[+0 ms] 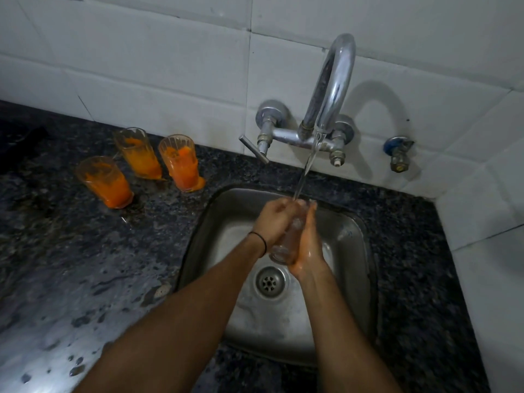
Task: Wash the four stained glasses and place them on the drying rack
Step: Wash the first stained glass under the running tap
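Both my hands hold a clear glass [286, 245] over the steel sink [351, 231], its mouth up under the running water from the tap [331, 89]. My left hand [273, 222] wraps its left side and my right hand [307, 245] presses flat along its right side. The glass looks mostly clean and see-through. Three orange-stained glasses stand on the dark counter to the left: one nearest me [105, 181], one at the back [137, 153], one closest to the sink [180, 163]. No drying rack is in view.
The speckled granite counter [71, 265] is wet with droplets at the front left. The drain [269, 282] lies under my wrists. A tap lever [253, 148] sticks out to the left, and a small blue valve [397, 151] is on the tiled wall at the right.
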